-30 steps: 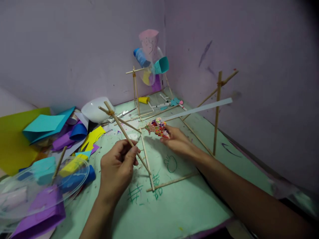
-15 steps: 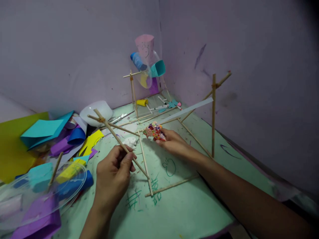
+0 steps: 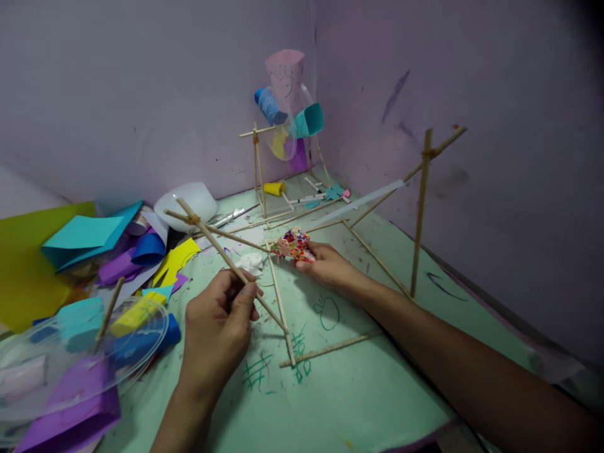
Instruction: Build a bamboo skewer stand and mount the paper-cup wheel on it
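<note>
Tilted farther left than a second ago, crossed sticks (image 3: 212, 240) are pinched by the left hand (image 3: 221, 321); a patterned wad (image 3: 293, 245) is pinched by the right hand (image 3: 328, 267), above open table (image 3: 349, 387), well inside the near edge (image 3: 419, 438).

Matt wooden sticks (image 3: 218, 250), clear glossy plastic disc (image 3: 43, 341)

No word, number, label or brand can be read. The surface (image 3: 358, 390) bears green hand-drawn signs: a hash-like grid (image 3: 257, 372), a second grid (image 3: 299, 348) with loops beneath, just to its right, and a rounded outline (image 3: 329, 313) topped with small loops farther back. The pink cup (image 3: 285, 70) at the back bears dark drawn lines, too small to make out.
</note>
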Available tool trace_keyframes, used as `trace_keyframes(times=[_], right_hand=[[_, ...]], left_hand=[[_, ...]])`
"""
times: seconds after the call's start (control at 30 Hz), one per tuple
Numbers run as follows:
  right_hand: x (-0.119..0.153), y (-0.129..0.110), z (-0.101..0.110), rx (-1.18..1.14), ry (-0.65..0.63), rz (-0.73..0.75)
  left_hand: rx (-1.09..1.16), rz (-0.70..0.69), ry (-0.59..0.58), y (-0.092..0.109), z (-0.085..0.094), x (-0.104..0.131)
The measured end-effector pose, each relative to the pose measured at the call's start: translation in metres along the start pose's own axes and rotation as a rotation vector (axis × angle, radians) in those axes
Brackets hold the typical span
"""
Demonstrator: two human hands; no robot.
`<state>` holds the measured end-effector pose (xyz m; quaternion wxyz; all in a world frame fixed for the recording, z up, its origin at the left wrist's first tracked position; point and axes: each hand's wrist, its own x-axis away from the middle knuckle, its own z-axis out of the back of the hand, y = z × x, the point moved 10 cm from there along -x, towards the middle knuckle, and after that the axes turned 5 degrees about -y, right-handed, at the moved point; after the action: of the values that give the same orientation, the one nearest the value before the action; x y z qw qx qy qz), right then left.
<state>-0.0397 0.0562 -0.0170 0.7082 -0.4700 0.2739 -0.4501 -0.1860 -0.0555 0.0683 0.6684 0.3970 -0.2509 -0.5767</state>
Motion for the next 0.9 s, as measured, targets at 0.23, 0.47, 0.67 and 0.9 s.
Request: trace_keyframes(times=[0.23, 0.47, 0.67, 0.9], right_hand=[[-0.001, 0.005, -0.001, -0.027, 0.013, -0.033], [-0.007, 0.011, -0.008, -0.147, -0.020, -0.037], [-0.008, 0.015, -0.009, -0.135, -0.027, -0.071], [-0.009, 0.013, -0.009, -0.065, -0.008, -0.049]], left_hand=[[-0.037, 0.086, 0.072, -0.003, 0.011, 0.002], [-0.103, 0.199, 0.138, -0.016, 0.025, 0.005], [-0.114, 0.223, 0.143, -0.021, 0.029, 0.006], [-0.132, 0.195, 0.136, -0.015, 0.028, 0.008]])
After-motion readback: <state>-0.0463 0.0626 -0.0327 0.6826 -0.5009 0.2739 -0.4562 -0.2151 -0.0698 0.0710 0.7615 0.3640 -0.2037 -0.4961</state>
